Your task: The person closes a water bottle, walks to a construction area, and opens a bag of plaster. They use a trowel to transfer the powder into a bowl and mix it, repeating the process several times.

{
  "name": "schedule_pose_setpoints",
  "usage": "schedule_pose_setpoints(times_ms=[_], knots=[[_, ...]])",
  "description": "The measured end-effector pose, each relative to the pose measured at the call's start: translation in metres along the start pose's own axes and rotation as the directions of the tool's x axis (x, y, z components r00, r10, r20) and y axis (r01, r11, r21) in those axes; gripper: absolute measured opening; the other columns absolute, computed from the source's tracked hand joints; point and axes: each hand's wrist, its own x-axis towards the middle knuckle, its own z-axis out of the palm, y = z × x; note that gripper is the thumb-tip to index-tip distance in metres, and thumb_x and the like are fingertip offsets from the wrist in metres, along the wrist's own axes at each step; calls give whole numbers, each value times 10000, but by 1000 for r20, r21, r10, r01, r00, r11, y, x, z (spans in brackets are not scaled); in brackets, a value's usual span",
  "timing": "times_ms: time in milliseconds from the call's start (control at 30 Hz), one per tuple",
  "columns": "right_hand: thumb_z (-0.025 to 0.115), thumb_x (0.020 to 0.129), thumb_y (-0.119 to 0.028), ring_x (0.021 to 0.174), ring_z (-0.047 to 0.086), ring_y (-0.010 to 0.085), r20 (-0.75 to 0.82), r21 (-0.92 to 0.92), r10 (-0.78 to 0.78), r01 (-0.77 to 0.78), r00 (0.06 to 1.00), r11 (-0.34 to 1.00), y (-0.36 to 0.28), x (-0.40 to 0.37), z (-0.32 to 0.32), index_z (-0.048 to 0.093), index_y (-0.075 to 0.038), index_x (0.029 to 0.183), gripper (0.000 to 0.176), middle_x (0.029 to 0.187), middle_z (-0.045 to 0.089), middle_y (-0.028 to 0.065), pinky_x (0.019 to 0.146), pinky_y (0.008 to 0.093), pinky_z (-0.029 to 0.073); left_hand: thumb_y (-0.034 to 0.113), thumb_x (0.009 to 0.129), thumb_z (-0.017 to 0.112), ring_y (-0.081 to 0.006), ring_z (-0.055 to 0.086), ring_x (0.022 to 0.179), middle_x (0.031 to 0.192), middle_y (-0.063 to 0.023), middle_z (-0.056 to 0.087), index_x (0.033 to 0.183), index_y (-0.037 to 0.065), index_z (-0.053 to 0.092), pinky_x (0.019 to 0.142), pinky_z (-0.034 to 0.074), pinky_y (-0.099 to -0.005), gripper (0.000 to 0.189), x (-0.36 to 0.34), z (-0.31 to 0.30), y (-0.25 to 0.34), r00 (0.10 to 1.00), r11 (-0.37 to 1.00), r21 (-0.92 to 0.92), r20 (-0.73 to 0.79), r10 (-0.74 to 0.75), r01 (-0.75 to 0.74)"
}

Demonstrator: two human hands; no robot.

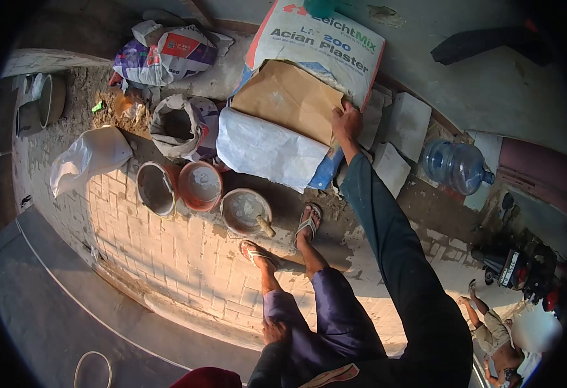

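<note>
My right hand (348,123) is closed on the edge of a brown paper sheet (290,97), at its right side. The brown paper lies over the printed plaster bag (322,42), which rests against the wall. A white and blue sheet (267,145) hangs below the brown paper. My left hand (275,331) rests on my left thigh and holds nothing, its fingers lying along the trouser cloth. Near my sandalled feet stands a round basin (246,210) with greyish contents and a short handle-like piece over its rim.
A dark bucket (156,189) and a reddish bucket (200,185) stand left of the basin. Behind them are an opened sack (175,126) and a purple bag (170,55). Pale blocks (406,123) and a water jug (456,167) lie right. A person (493,330) is at far right.
</note>
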Motion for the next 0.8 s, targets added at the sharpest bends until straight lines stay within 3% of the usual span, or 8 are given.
schedule_pose_setpoints(times_ms=[100, 200, 267, 300, 400, 500, 633, 800], knots=[[644, 834, -318, 937, 654, 403, 58, 6, -132, 132, 990, 991, 3, -29, -2, 687, -86, 1049, 319, 968, 683, 185, 812, 455, 519, 363, 900, 497, -492, 547, 1068, 1237, -318, 481, 1344, -66, 441, 903, 472, -539, 620, -3, 0, 2, 999, 1000, -19, -37, 0, -1], [666, 832, -263, 931, 614, 388, 113, 134, -252, 237, 961, 962, -3, -69, -21, 681, -84, 997, 244, 943, 653, 153, 816, 464, 491, 359, 902, 495, -503, 536, 1083, 1248, -331, 474, 1331, -85, 451, 916, 471, -537, 620, -2, -10, 11, 999, 998, -58, -6, -36, 35], [708, 785, -152, 931, 565, 355, 84, 142, -453, 439, 888, 887, -3, -91, -28, 665, -85, 951, 184, 923, 605, 113, 815, 462, 462, 357, 901, 496, -505, 537, 1078, 1238, -335, 476, 1336, -87, 447, 916, 471, -538, 623, -1, -12, 15, 999, 997, -68, -15, -31, 30], [708, 785, -152, 931, 565, 355, 85, 147, -459, 444, 885, 884, -2, -100, -30, 665, -85, 951, 184, 923, 605, 113, 815, 462, 462, 355, 901, 496, -507, 537, 1074, 1228, -339, 477, 1340, -88, 443, 916, 472, -539, 626, -2, -13, 15, 1000, 997, -68, -20, -23, 22], [658, 701, 49, 948, 525, 314, 121, 247, -569, 531, 813, 811, -5, -124, -38, 655, -108, 948, 293, 935, 565, 65, 844, 445, 423, 335, 890, 514, -487, 560, 995, 1166, -299, 493, 1321, -55, 399, 865, 462, -548, 592, 3, -3, 4, 997, 998, -49, -72, 20, -24], [639, 675, 64, 940, 506, 305, 175, 229, -657, 618, 734, 752, -1, -138, -40, 649, -104, 942, 316, 928, 544, 61, 832, 445, 415, 329, 886, 521, -487, 558, 1003, 1165, -297, 494, 1300, -45, 410, 868, 461, -547, 569, 3, -6, 7, 996, 999, -48, -88, 5, -9], [644, 647, 75, 950, 495, 287, 268, 251, -710, 665, 651, 704, 11, -170, -52, 643, -110, 921, 331, 937, 529, 55, 815, 424, 402, 335, 887, 522, -487, 558, 997, 1164, -297, 495, 1306, -39, 412, 873, 461, -544, 573, 7, -8, 5, 997, 999, -46, -79, 15, -19], [706, 615, 52, 957, 497, 280, 326, 142, -672, 668, 665, 730, 37, -201, -38, 638, -135, 943, 383, 948, 532, 55, 812, 435, 385, 365, 893, 538, -487, 540, 998, 1167, -299, 479, 1298, -62, 409, 879, 455, -536, 603, 10, -17, 2, 996, 997, -56, -76, 46, -50]])
